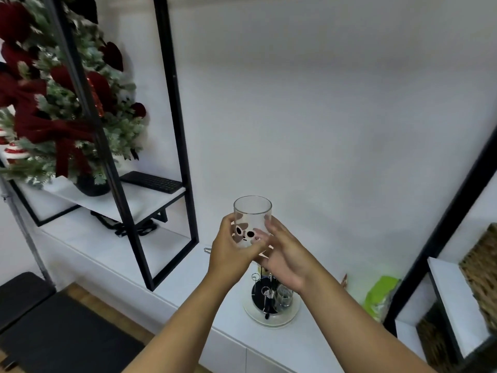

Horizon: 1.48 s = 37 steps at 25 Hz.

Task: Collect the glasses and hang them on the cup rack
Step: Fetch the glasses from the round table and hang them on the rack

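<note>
The lower part of the glass (252,223) is covered by the left hand (230,247) and the right hand (285,261), so its base cannot be seen. The top of the cup rack (265,294) is hidden behind both hands; its thin prongs are too small to count. A small glass (284,295) on the rack is blurred, and how it sits cannot be told. The tree (61,103) is cut off by the left and top edges. The basket (481,267) runs off the right edge. The print on the green bag (382,294) is unreadable.
</note>
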Tool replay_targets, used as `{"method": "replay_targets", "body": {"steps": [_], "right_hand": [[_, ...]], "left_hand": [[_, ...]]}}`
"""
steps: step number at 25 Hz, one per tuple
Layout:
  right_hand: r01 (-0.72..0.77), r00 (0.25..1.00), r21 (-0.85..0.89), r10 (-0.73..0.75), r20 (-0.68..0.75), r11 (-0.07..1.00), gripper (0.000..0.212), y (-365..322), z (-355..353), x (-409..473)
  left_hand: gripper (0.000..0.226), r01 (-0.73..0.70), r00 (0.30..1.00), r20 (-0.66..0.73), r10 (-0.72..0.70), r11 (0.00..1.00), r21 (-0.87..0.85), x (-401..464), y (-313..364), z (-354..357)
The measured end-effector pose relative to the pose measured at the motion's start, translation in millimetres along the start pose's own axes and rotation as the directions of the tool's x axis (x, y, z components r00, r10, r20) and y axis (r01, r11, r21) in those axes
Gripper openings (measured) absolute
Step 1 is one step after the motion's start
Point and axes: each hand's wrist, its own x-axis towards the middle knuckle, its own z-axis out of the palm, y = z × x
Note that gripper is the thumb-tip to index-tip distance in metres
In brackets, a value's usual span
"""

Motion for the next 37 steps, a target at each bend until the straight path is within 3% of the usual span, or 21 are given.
{"method": "replay_targets", "body": {"steps": [2,4,6,10,17,21,26,28,31,35,37], "right_hand": [[-0.102,0.995,0.211,0.098,0.028,0.972,0.041,-4,-9,13],[-0.167,0.986,0.322,0.158,0.056,0.932,0.058,-5,-20,32],[-0.174,0.985,0.363,0.165,0.056,0.916,0.059,-10,-28,51],[-0.143,0.99,0.432,0.135,0.049,0.89,0.036,-28,-42,78],[-0.035,0.987,0.458,0.101,-0.121,0.888,0.04,-28,-94,98],[-0.028,0.966,0.259,0.093,-0.242,0.965,0.045,-22,-135,97],[-0.065,0.927,-0.207,-0.017,-0.375,0.976,0.046,-4,-167,103],[-0.088,0.907,-0.396,-0.091,-0.411,0.914,0.055,12,-178,106],[-0.12,0.906,-0.662,-0.191,-0.377,0.74,0.068,45,-191,112],[-0.123,0.926,-0.848,-0.248,-0.286,0.516,0.076,92,-201,121],[-0.128,0.936,-0.878,-0.237,-0.261,0.461,0.08,114,-208,130]], "left_hand": [[0.073,0.017,1.0,0.01,-0.017,0.999,-0.028,10,0,11],[0.073,0.022,1.0,0.018,-0.021,0.999,-0.033,22,0,23],[0.075,0.016,1.0,0.014,-0.016,1.0,-0.017,38,1,34],[0.072,0.023,0.998,0.062,-0.022,1.0,-0.015,71,1,50],[0.081,0.005,0.995,0.098,-0.006,1.0,0.012,97,-19,74],[0.097,-0.073,0.984,0.17,0.044,0.982,0.172,104,-42,71],[0.103,-0.244,0.912,0.408,0.033,0.844,0.477,110,-93,71],[0.104,-0.269,0.902,0.431,0.031,0.82,0.504,108,-116,75],[0.106,-0.238,0.91,0.415,0.001,0.821,0.519,103,-159,84],[0.101,-0.176,0.925,0.38,-0.027,0.855,0.488,89,-208,96],[0.09,-0.156,0.943,0.333,-0.023,0.85,0.502,84,-235,102]]}}
